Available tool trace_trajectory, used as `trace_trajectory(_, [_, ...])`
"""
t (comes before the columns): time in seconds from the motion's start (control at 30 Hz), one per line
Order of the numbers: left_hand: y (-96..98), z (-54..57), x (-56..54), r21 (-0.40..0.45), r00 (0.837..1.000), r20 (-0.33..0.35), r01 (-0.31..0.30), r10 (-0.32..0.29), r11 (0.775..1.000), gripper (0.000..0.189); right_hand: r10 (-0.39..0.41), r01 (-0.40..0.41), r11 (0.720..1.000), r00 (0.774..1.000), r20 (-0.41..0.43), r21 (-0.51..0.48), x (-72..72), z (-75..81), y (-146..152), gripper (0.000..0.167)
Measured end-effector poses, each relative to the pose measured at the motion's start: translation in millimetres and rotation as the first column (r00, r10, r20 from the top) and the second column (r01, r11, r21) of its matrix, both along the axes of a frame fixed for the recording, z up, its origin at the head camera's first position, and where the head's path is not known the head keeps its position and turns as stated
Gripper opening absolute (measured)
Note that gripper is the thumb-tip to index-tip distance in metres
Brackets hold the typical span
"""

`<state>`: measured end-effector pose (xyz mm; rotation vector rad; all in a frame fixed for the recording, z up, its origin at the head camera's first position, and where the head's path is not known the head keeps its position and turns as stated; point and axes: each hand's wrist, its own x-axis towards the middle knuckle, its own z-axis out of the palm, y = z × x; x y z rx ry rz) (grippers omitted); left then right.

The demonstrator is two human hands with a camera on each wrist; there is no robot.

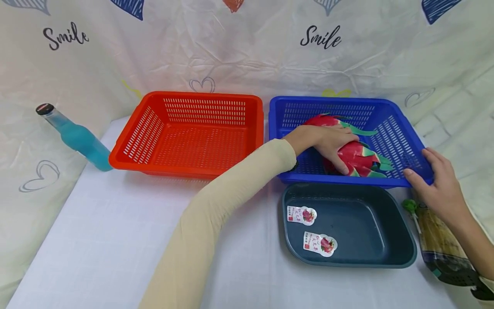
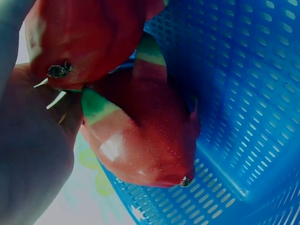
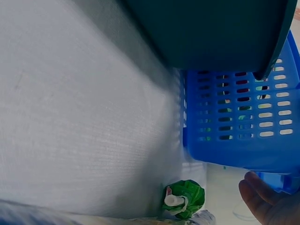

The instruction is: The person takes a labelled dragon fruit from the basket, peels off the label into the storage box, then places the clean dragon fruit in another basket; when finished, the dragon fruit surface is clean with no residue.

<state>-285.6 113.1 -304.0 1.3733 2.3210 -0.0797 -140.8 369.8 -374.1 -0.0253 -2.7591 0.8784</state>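
Note:
Two red dragon fruits with green-tipped scales lie in the blue basket [image 1: 328, 101]. My left hand [image 1: 332, 141] reaches in and grips the nearer dragon fruit [image 1: 356, 156], its thumb along the near side and its fingers between the two fruits. Behind that hand is the farther dragon fruit [image 1: 321, 120], partly covered. The left wrist view shows the held fruit [image 2: 89, 37] close to the palm, with the other fruit [image 2: 150, 136] beside it against the basket's mesh. At the basket's right front corner, my right hand [image 1: 444, 189] holds the rim, thumb on the inner side.
A red basket [image 1: 189, 96] stands left of the blue one. In front sits a dark tray [image 1: 347, 257] with two fruit-picture labels [image 1: 302, 215] inside. A blue-liquid bottle [image 1: 85, 140] stands far left. Below my right hand lie a green-topped lollipop [image 1: 410, 206] and a see-through brownish container [image 1: 444, 238].

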Motion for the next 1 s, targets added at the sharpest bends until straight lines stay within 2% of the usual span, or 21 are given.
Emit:
trace_trajectory(0.13, [-0.3,4.3,4.3,-0.043,0.999,0.025,-0.047,0.048,0.998,0.094,0.011,-0.011,1.0,1.0,0.007,-0.003,-1.1,0.5,-0.1,0.072])
trace_trajectory(0.27, [-5.3,13.5,8.7,-0.076,0.994,0.053,-0.091,0.096,0.993,0.087,0.032,-0.033,0.999,0.999,0.028,0.021,-1.9,3.1,-2.2,0.072])
trace_trajectory(0.5, [-23.1,25.7,10.9,-0.003,0.98,0.091,-0.179,0.178,0.984,0.077,0.038,-0.046,0.995,0.995,0.095,0.091,-2.6,9.4,0.1,0.078])
trace_trajectory(0.7, [-32.3,27.4,17.6,0.003,0.972,0.031,-0.234,0.234,0.972,0.076,0.035,-0.044,0.994,0.995,0.094,0.1,-2.1,8.6,4.0,0.079])
trace_trajectory(1.0, [-36.5,25.6,39.0,0.044,0.952,-0.052,-0.301,0.303,0.953,0.078,0.044,-0.052,0.995,0.994,0.099,0.086,0.2,3.2,5.6,0.079])
